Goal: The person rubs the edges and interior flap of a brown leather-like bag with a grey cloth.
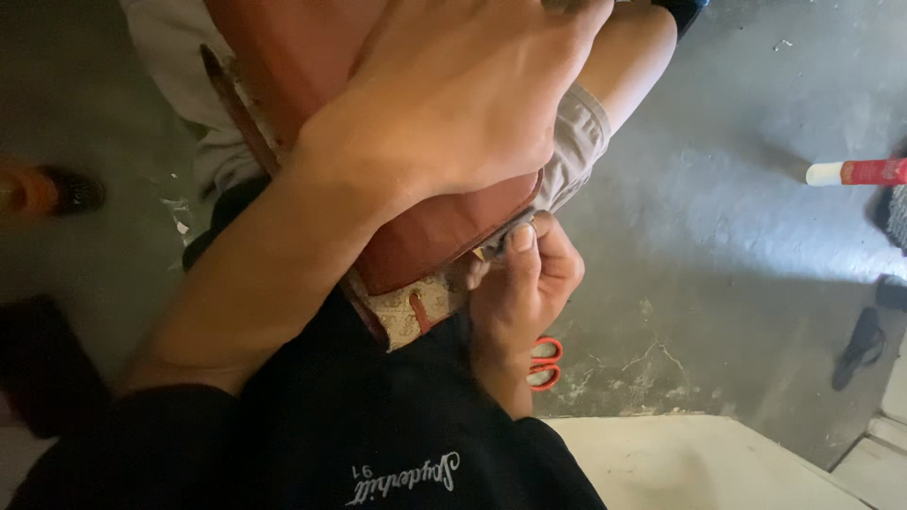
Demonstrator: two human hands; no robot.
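Left hand (453, 104), upper centre: palm flat on brown leather bag (430, 231), fingers spread, not gripping. Bag on lap, long axis upper left to lower right. Right hand (520, 283), nearer, pinches bag's lower edge. Red-handled scissors (545, 364) beneath, on concrete floor (737, 236).

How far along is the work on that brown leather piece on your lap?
In hand: the left hand presses flat on the brown leather piece, while the right hand pinches its lower edge, next to the patterned fabric lining. What the fingers grip is too small to tell. Orange-handled scissors lie unused on the grey concrete floor. Nothing looks finished; how much remains is unclear.
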